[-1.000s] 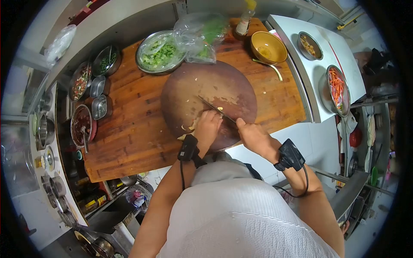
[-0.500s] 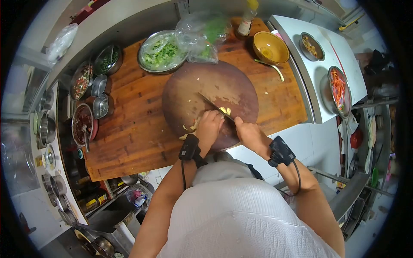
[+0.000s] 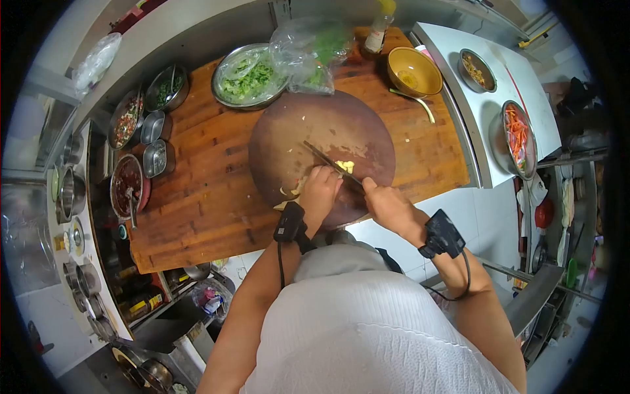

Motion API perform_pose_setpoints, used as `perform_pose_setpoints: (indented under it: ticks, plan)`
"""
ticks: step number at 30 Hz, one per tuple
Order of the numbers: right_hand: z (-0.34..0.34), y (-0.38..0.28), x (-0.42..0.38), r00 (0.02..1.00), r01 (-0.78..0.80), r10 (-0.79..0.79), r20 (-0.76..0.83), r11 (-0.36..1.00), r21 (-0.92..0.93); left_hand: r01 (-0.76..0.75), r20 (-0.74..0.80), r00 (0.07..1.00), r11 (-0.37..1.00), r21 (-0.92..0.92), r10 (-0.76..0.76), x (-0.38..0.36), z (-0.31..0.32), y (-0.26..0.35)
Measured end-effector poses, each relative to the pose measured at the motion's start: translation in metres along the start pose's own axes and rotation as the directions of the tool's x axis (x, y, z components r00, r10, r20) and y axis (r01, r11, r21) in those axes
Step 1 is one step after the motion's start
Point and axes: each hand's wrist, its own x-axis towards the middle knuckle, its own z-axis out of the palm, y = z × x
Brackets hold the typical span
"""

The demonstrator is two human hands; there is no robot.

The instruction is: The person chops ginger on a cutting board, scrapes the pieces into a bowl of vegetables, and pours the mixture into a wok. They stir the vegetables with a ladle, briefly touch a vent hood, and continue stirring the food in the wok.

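My right hand (image 3: 392,207) is wrapped round the handle of a kitchen knife (image 3: 323,156), seen nearly edge-on over a round brown chopping board (image 3: 275,131). The blade points up and to the left. Just beyond it lie small pale yellow slices (image 3: 345,166), perhaps garlic or ginger. Close against the near side of the blade, my left hand (image 3: 320,192) presses down with bent fingers. Whatever lies under those fingertips is hidden. Some pale scraps (image 3: 289,193) rest on the board left of that hand.
The board sits on a wooden table (image 3: 190,203). Behind it are a tray of chopped greens (image 3: 246,82), plastic bags (image 3: 308,52), a bottle (image 3: 377,33) and a yellow-brown bowl (image 3: 415,72). Metal bowls line the left; shredded carrot (image 3: 516,134) stands in a bowl at right.
My right hand has shifted slightly right and its wrist has turned, tilting the knife. The yellow slices sit a little differently beside the blade. My left hand stays almost in place.
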Motion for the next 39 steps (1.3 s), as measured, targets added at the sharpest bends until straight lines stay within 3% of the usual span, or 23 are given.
perform_pose_setpoints:
  ticks: [10, 15, 17, 19, 22, 24, 25, 27, 29, 33, 35, 39]
  plan:
    - [0.02, 0.002, 0.006, 0.997, -0.006, 0.01, -0.082, 0.999, 0.05, -0.043, 0.04, 0.998, 0.996, 0.079, 0.04, 0.002, -0.007, 0.009]
    - [0.01, -0.005, -0.008, 0.99, 0.024, -0.038, -0.137, 0.995, -0.101, -0.045, 0.144, 0.989, 0.988, 0.151, 0.024, -0.021, -0.033, -0.026]
    - [0.002, -0.006, -0.014, 0.99, 0.031, -0.047, -0.134, 0.993, -0.118, -0.034, -0.008, 0.999, 0.956, 0.292, 0.038, -0.044, -0.063, -0.058]
    - [0.0, -0.001, -0.015, 0.99, 0.027, -0.045, -0.133, 0.991, -0.132, 0.093, -0.071, 0.995, 0.926, 0.366, -0.072, -0.062, -0.094, -0.088]
    - [-0.002, 0.012, -0.005, 0.989, 0.114, -0.125, -0.079, 0.985, -0.131, 0.143, 0.003, 0.988, 0.907, 0.395, -0.158, -0.077, -0.129, -0.102]
    - [0.003, 0.02, 0.005, 0.984, 0.065, -0.084, -0.157, 0.99, -0.126, 0.146, -0.021, 0.986, 0.792, 0.593, -0.166, -0.081, -0.136, -0.1]
    - [-0.011, 0.013, 0.003, 0.995, 0.039, -0.048, -0.083, 0.994, -0.103, 0.155, -0.026, 0.985, 0.792, 0.591, -0.173, -0.077, -0.13, -0.096]
    - [-0.014, 0.023, 0.012, 0.994, 0.081, -0.088, -0.061, 0.991, -0.109, 0.134, -0.072, 0.99, 0.937, 0.321, -0.117, -0.065, -0.098, -0.082]
    - [-0.016, 0.025, 0.018, 0.989, 0.14, -0.144, -0.034, 0.983, -0.116, -0.116, 0.09, 0.989, 0.993, -0.001, 0.116, -0.058, -0.049, -0.07]
    - [-0.02, 0.023, 0.023, 0.997, 0.055, -0.047, 0.06, 0.989, -0.139, -0.095, 0.062, 0.994, 0.995, 0.019, 0.094, 0.005, -0.001, -0.002]
    - [-0.012, 0.026, 0.022, 0.997, 0.024, -0.014, 0.074, 0.99, -0.136, -0.043, 0.086, 0.996, 0.998, 0.055, 0.038, 0.013, 0.007, -0.001]
    - [-0.007, 0.033, 0.022, 1.0, 0.005, -0.004, 0.02, 0.998, -0.058, -0.097, 0.149, 0.985, 0.991, 0.096, 0.083, 0.019, 0.006, -0.006]
